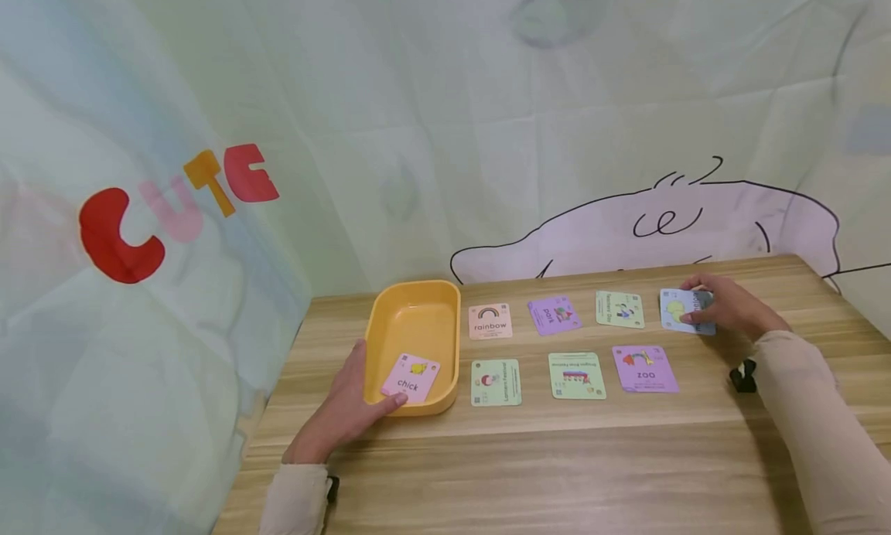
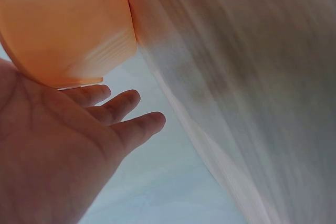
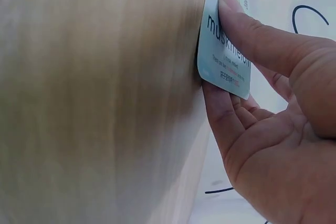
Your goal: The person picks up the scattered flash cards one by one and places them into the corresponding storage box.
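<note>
My right hand (image 1: 727, 303) pinches the blue muskmelon card (image 3: 227, 66), thumb on its printed face and fingers behind. In the right wrist view the card is tilted beside the tabletop. My left hand (image 1: 348, 400) holds the near-left corner of a yellow tray (image 1: 454, 342), thumb over the front rim and fingers along the outer left side. The left wrist view shows several loosely bent fingers (image 2: 139, 129) beside the tray wall. Inside the tray lies a pink chick card (image 1: 412, 376), close to my thumb.
Right of the tray lie a rainbow card (image 1: 490, 322), purple park card (image 1: 554, 316), green Teachers' Day card (image 1: 619, 309), Lantern Festival card (image 1: 496, 383), Dragon Boat Festival card (image 1: 577, 376) and zoo card (image 1: 645, 369). A printed curtain (image 1: 418, 133) hangs behind the wooden table (image 1: 557, 473).
</note>
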A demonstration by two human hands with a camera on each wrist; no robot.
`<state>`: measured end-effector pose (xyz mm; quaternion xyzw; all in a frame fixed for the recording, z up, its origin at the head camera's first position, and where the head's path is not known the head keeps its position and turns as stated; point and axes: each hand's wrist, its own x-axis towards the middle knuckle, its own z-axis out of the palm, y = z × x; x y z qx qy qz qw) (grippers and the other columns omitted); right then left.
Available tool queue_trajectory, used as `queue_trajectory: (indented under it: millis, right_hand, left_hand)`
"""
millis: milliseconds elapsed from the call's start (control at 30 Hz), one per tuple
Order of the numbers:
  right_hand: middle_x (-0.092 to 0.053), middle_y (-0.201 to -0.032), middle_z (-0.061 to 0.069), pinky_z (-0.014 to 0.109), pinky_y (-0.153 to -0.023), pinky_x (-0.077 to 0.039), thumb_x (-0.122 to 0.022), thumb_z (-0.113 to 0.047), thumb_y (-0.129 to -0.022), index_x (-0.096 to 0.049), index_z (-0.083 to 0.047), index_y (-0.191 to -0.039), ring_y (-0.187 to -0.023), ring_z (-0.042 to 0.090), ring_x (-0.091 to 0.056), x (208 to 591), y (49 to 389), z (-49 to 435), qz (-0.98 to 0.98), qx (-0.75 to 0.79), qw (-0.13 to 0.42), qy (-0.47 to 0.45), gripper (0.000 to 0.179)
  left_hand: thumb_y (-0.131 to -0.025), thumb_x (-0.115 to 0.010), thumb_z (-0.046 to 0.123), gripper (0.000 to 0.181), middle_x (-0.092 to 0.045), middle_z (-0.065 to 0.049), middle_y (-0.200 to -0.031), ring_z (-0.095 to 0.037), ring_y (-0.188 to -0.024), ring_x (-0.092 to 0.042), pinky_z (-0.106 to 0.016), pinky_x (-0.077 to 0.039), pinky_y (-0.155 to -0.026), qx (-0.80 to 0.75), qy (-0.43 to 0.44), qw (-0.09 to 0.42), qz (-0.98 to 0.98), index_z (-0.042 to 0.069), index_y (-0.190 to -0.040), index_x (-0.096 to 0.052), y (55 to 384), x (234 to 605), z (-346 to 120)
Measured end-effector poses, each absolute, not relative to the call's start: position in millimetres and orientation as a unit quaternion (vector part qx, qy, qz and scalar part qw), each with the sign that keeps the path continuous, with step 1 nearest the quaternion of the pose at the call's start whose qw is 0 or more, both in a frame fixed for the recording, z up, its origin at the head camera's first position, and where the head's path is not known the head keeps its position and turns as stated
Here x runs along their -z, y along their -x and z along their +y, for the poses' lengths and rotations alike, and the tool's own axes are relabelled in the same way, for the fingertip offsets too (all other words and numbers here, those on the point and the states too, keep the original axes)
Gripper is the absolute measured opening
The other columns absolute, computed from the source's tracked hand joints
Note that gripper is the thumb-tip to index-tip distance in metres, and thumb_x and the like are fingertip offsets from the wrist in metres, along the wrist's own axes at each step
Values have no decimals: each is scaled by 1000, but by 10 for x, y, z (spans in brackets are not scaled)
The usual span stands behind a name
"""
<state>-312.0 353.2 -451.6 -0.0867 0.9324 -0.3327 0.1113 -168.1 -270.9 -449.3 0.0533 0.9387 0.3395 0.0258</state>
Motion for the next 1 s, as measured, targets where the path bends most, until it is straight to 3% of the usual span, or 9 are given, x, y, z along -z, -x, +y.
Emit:
queue_trajectory:
  millis: [400,667,1000]
  right_hand:
    - [-30,-147,38,72,-105,-26,-78,-19,-90,-43,5,-142,-122,50,-36,4538,3122,3542,933,333,116,73,67]
    - [-33,-144,37,67,-101,-31,-77,-19,-91,-43,5,-143,-117,48,-38,4531,3108,3540,935,329,115,72,67]
    - [-26,-152,39,72,-105,-25,-77,-29,-91,-44,0,-147,-124,53,-33,4543,3109,3637,929,347,118,54,72]
  left_hand:
    - [-85,-74,56,122,-2,-18,-170,-39,-154,-11,-60,-15,-121,-326,-34,49,943,5,-162,6,1666,4451,-2707]
    - [-85,-75,56,123,-3,-17,-170,-37,-153,-14,-59,-16,-121,-328,-25,54,943,9,-162,7,1668,4449,-2701]
    - [-84,-77,54,120,-10,-15,-169,-35,-149,-23,-60,-21,-119,-336,-37,38,940,11,-163,3,1676,4486,-2695]
